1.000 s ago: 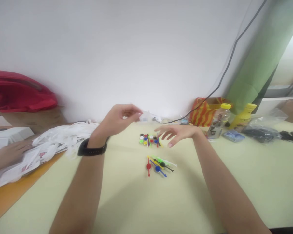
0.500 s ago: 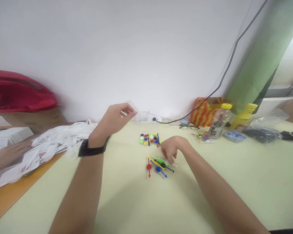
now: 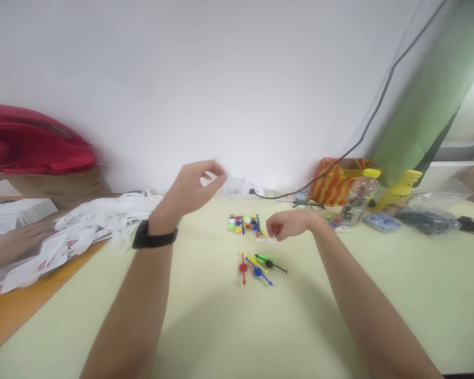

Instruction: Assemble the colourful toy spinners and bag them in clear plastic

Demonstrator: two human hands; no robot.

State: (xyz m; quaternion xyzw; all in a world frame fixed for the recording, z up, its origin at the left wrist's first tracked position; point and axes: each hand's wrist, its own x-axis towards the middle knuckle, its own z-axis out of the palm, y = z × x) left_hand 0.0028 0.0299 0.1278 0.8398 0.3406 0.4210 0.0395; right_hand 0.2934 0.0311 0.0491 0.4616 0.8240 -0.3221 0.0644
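My left hand [image 3: 195, 188] is raised near the wall, thumb and fingers pinched on a thin clear plastic bag [image 3: 223, 167] that is hard to make out. My right hand [image 3: 290, 225] is closed on a white arrow spinner [image 3: 265, 240], held above the table and partly blurred. Below it lie loose arrow spinners: a red one [image 3: 243, 268], a blue one [image 3: 258, 272], a black one [image 3: 269, 263], with yellow and green ones partly under them. A cluster of small coloured discs and spinner parts [image 3: 245, 225] sits just left of my right hand.
White cloth bags [image 3: 79, 226] and another person's hand [image 3: 27, 237] are at the left. Eyeglasses [image 3: 308, 205], a striped bag [image 3: 327, 181], a clear bottle [image 3: 359, 197], a yellow bottle [image 3: 398, 192] and a blue packet [image 3: 381, 221] stand at the back right.
My right hand has lifted away from the loose spinners toward the back, taking the white spinner with it. My left hand keeps its pinch. The view has shifted slightly.
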